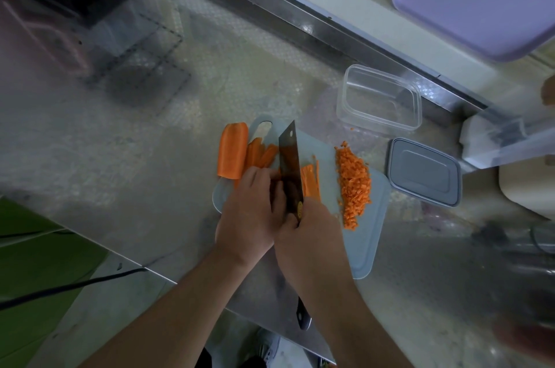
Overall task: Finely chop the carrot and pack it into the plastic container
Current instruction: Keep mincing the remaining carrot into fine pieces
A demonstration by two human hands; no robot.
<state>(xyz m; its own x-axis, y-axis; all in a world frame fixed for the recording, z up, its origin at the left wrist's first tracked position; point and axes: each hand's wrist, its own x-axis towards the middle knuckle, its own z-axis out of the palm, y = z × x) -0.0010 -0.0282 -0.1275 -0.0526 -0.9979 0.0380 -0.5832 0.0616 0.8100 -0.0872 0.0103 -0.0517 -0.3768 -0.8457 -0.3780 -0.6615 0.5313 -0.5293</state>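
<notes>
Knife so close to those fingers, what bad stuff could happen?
1. The left hand holds carrot strips right against the knife blade, so a slip might nick a finger.
2. The diced pile sits near the board edge; bits could scatter onto the counter, and a few already lie by the empty container.

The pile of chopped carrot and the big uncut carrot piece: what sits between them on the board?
In the head view, between the diced pile and the uncut piece lie carrot strips, with the cleaver standing over them, held by the right hand.
</notes>
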